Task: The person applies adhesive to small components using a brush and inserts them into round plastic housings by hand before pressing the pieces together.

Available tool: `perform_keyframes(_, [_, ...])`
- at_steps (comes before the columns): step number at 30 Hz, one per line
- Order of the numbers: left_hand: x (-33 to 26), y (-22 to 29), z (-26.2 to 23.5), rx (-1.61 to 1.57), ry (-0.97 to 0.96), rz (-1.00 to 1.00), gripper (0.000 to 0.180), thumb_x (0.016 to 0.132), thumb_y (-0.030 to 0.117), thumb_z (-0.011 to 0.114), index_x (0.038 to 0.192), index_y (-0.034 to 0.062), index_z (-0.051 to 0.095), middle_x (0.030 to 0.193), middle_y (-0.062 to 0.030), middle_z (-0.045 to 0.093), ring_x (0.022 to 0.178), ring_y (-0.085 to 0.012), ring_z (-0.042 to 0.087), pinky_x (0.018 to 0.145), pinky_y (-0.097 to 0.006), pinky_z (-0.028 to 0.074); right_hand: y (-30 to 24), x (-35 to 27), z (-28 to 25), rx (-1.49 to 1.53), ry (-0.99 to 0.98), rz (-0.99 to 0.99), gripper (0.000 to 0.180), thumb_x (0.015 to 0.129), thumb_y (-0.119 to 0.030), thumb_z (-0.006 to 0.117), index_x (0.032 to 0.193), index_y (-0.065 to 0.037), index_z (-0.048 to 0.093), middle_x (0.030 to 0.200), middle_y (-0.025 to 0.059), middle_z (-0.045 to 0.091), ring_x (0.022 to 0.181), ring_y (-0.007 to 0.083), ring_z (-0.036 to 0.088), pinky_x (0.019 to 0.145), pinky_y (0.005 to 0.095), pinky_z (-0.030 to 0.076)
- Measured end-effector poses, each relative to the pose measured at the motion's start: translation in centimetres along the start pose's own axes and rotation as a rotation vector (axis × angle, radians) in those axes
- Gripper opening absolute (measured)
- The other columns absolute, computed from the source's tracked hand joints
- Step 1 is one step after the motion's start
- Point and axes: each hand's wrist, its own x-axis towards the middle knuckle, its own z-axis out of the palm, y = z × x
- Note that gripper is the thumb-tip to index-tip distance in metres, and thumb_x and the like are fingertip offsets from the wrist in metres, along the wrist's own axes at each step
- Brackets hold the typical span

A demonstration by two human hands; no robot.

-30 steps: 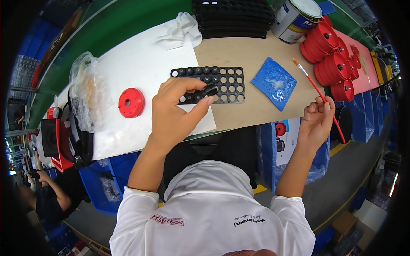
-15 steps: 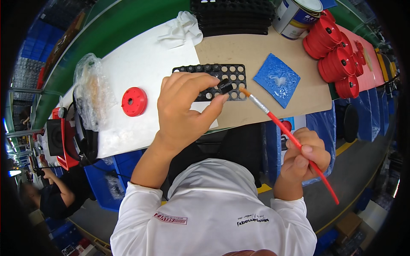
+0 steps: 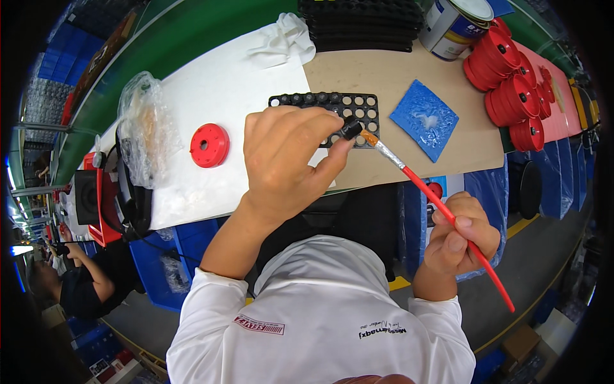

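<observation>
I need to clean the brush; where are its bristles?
In the head view, centre-right: the bristles touch the small black part pinched by the left hand, over the black tray.

disc (image 3: 209, 145) left of tray (image 3: 358, 109), pad (image 3: 423, 119) right, can (image 3: 455, 25) behind

White-topped workbench (image 3: 211, 96), green strip behind it (image 3: 185, 32), blue crates (image 3: 153, 256) beneath, grey floor (image 3: 543, 256) with yellow line (image 3: 524, 225).

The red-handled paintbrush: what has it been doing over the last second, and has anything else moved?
The red-handled paintbrush, gripped in the right hand, swung from upright beside the bench to slanting, its bristles now touching the small black cap pinched in the left hand. That hand lifted slightly off the black perforated tray. The red disc, blue cloth and paint can stayed put.
</observation>
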Motion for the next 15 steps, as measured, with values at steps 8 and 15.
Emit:
perform_keyframes(8, [-0.33,-0.1,-0.11,0.004,-0.002,0.001,0.033,0.061,0.006,0.081,0.091,0.009,0.067,0.089,-0.0014,0.069,0.079,-0.019,0.06,0.072,-0.031,0.038,-0.04,0.19,0.36,-0.001,-0.009,0.015,0.018,0.097,-0.026,0.058,0.104,-0.01,0.053,0.075,0.0092,0.064,0.06,0.0193,0.058,0.056,0.0316,0.045])
perform_keyframes(15, [-0.54,-0.28,-0.04,0.034,0.012,0.026,0.033,0.06,0.006,0.081,0.09,0.0096,0.068,0.09,-0.0013,0.069,0.079,-0.0192,0.06,0.072,-0.031,0.038,-0.14,0.37,0.54,-0.003,-0.001,0.061,0.016,0.096,-0.025,0.06,0.1,-0.01,0.056,0.074,0.01,0.066,0.06,0.0199,0.06,0.058,0.0313,0.045])
